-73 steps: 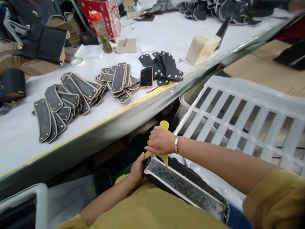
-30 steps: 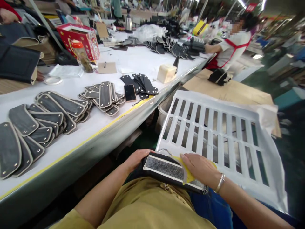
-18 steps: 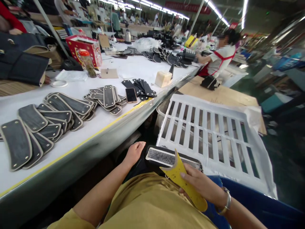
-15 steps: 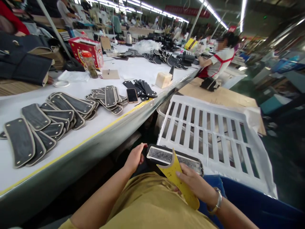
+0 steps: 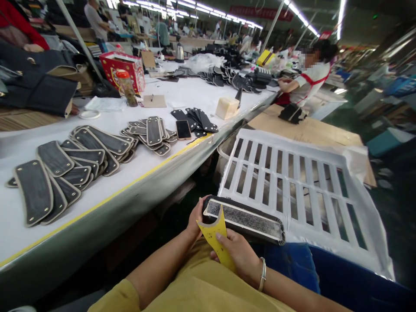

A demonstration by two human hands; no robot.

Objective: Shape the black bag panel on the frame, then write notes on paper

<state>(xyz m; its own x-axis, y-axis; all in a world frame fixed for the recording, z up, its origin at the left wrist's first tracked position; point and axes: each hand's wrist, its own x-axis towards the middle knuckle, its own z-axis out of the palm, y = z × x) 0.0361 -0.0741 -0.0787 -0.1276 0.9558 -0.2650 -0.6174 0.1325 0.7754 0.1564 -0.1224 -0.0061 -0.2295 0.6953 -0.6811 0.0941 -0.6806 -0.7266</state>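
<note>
My right hand (image 5: 238,251) is closed around a yellow scraper-like piece (image 5: 217,240), flat, speckled with dark marks and curved inward at its upper end. The thumb lies on its face. My left hand (image 5: 196,216) grips the left end of a long black piece (image 5: 248,203) with rounded ends; some of its fingers are hidden. Along that piece runs a grey speckled strip (image 5: 250,219) framed by a pale rim. The notched end of the yellow piece overlaps the strip's left part in view; whether they touch I cannot tell.
A white slatted rack (image 5: 286,190) stands right of my hands, above a blue bin (image 5: 344,273). On the white table (image 5: 130,169) lie dark pale-edged panels (image 5: 34,190), a phone (image 5: 183,129) and a whitish block (image 5: 226,107). A co-worker (image 5: 312,82) sits beyond.
My left hand has moved up and right onto the black piece's end. My right hand and the yellow piece have shifted left. More of the black piece shows.
</note>
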